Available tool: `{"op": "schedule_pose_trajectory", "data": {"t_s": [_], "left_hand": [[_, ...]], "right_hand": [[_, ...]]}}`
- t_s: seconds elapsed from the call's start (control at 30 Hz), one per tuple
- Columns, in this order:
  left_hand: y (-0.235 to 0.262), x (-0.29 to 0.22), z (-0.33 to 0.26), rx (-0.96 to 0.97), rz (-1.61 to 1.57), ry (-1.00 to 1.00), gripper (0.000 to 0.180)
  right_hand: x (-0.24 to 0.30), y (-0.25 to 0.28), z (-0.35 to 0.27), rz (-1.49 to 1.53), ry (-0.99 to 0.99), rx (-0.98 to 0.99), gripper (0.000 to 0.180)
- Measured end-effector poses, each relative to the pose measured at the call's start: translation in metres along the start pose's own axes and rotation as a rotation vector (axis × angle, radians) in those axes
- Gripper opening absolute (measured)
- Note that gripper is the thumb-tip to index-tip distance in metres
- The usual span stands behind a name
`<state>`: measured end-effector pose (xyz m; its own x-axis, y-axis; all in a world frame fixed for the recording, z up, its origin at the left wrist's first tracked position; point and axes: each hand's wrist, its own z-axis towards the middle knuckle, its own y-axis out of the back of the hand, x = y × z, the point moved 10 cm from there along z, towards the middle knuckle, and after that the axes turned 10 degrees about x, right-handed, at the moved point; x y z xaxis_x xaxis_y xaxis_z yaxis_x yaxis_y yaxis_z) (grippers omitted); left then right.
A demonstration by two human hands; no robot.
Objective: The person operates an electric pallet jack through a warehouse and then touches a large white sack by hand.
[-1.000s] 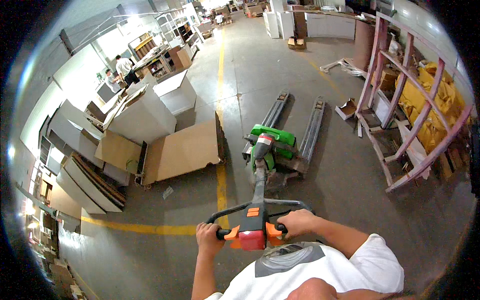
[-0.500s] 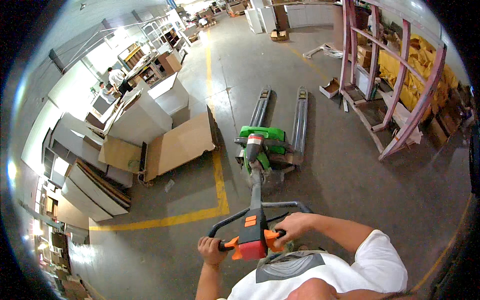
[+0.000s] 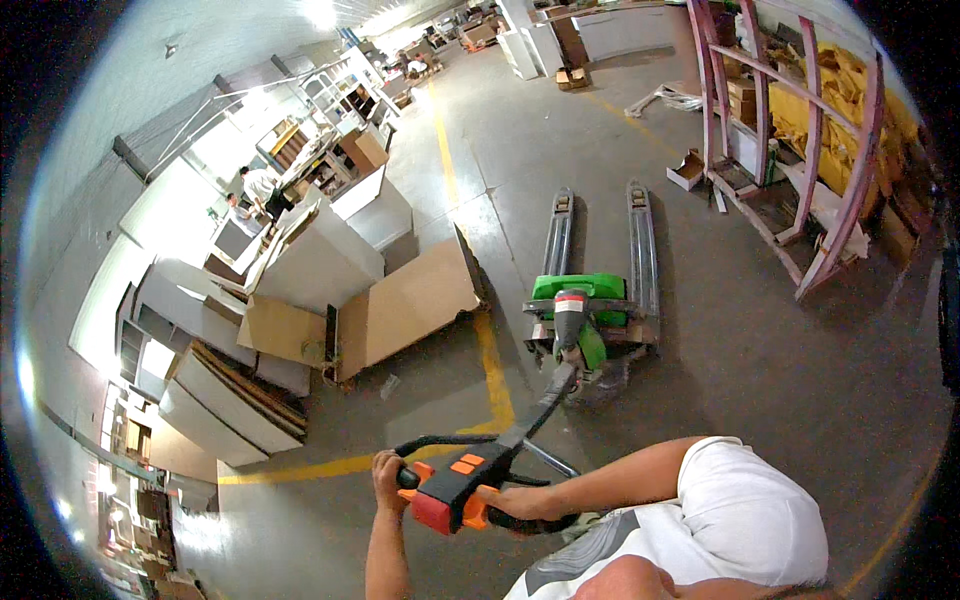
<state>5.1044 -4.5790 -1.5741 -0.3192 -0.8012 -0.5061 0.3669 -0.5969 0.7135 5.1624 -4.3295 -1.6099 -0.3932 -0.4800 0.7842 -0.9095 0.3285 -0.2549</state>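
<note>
A green and grey electric pallet truck (image 3: 580, 288) stands in front of me, its two bare metal forks pointing away. Its tiller head (image 3: 462, 488), black with orange buttons and a red end, is turned toward my left. My left hand (image 3: 388, 480) is closed around the handle's left grip. On the right side of the head, my right hand (image 3: 527, 502) is closed on the other grip beside an orange lever. Part of the right grip is hidden by my fingers.
Left lie stacked boards (image 3: 232, 405), a large cardboard sheet (image 3: 405, 308) and white cabinets (image 3: 330, 255). A pink frame rack (image 3: 762, 222) stands right, yellow sheeting behind it. A small open box (image 3: 687, 170) sits near the rack. Two people (image 3: 258, 190) are far left.
The tiller head has swung to the left, with both hands moving along on its grips. In the picture, the truck body and the surroundings have shifted right.
</note>
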Motion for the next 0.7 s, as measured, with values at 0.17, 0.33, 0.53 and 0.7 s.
{"op": "schedule_pose_trajectory", "data": {"t_s": [0.17,0.33,0.53,0.7], "left_hand": [[-0.006,-0.016,0.022,-0.007,0.098,-0.151,0.020],[-0.017,0.024,0.032,-0.050,0.035,-0.173,0.021],[-0.027,0.021,0.072,-0.074,0.077,-0.258,0.023],[-0.056,-0.016,0.103,-0.075,0.065,-0.261,0.021]], "right_hand": [[0.004,0.006,0.029,0.031,0.132,-0.006,0.078],[0.018,0.014,0.040,-0.004,0.147,-0.049,0.081],[0.039,0.049,0.043,-0.093,0.241,-0.123,0.082],[0.027,0.094,0.014,-0.052,0.182,-0.165,0.079]]}}
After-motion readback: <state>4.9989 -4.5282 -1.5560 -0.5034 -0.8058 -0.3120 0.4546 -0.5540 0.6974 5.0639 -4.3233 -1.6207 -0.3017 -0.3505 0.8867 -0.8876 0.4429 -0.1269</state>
